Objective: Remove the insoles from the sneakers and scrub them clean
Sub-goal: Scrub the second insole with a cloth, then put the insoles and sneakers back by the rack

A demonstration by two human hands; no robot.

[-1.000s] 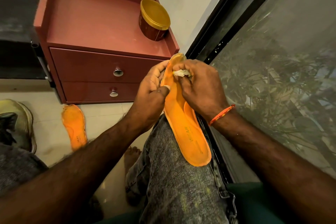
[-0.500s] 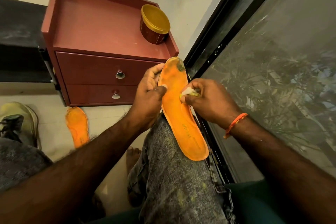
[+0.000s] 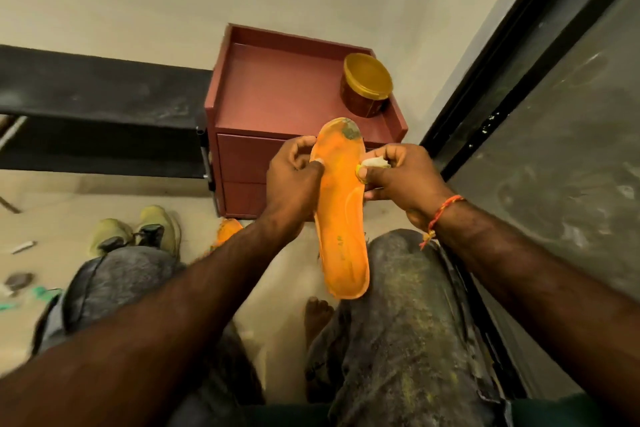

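We are scrubbing, our left hand (image 3: 294, 173) pinching the insole (image 3: 341, 215) held upright over our knee and our right hand (image 3: 398, 173) clutching a rag (image 3: 375, 162) at its edge, so next we are probably needing firm strokes toward the dark toe stain (image 3: 350, 131).
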